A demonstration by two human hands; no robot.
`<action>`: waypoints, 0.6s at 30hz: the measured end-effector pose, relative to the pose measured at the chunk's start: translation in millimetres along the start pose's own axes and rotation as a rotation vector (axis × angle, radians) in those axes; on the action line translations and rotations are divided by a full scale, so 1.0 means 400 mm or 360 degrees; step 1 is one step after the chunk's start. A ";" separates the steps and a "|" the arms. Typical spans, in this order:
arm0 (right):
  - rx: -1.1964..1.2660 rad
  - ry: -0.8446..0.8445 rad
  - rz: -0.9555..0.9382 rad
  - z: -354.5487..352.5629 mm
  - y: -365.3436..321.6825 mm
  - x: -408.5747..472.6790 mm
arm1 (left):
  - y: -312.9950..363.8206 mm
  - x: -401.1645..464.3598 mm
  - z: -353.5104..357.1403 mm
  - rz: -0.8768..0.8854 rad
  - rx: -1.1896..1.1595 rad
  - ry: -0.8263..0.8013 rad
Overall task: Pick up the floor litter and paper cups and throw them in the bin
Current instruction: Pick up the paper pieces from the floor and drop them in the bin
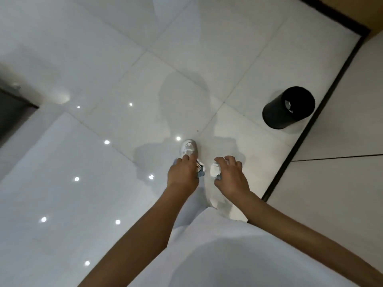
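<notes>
A black round bin [275, 117] stands on the white tiled floor at the right, close to the dark skirting line, with a bit of white litter [288, 105] inside it. My right hand [232, 175] hangs in front of me, left of and nearer than the bin, and grips a crumpled white paper piece [214, 171] between thumb and fingers. Beside it, my left hand [182, 172] is held over my white shoe [189, 149]. Its fingers point down and away, and whatever may be under the palm is hidden.
Glossy white floor tiles [103, 79] reflect ceiling lights. A dark skirting strip [306, 131] runs diagonally along the right, with a raised tiled surface beyond it. A dark opening [12, 112] lies at the left edge. My white clothing fills the bottom of the view.
</notes>
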State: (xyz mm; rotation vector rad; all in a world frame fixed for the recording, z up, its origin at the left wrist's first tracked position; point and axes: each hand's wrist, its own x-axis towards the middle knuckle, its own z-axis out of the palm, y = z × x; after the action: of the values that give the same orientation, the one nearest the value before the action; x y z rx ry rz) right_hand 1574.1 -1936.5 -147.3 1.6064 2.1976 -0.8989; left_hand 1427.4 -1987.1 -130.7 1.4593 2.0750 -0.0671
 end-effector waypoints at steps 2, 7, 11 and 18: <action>0.0053 0.0039 0.0111 -0.045 0.045 0.043 | 0.057 0.079 -0.024 0.0097 0.0025 -0.0028; 0.0214 0.0124 0.0284 -0.171 0.129 0.202 | 0.179 0.306 -0.092 0.0267 0.0108 -0.0110; 0.0336 0.0224 0.0371 -0.292 0.179 0.342 | 0.273 0.498 -0.164 0.0357 0.0208 -0.0160; 0.0442 0.0339 0.0580 -0.471 0.320 0.478 | 0.482 0.738 -0.249 0.0543 0.0377 -0.0295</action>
State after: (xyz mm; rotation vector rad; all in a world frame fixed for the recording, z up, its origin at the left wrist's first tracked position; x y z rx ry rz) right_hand 1652.3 -1649.5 -149.1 2.2344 1.8686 -0.9912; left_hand 1487.1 -1625.6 -138.6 1.8558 1.6908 -0.3084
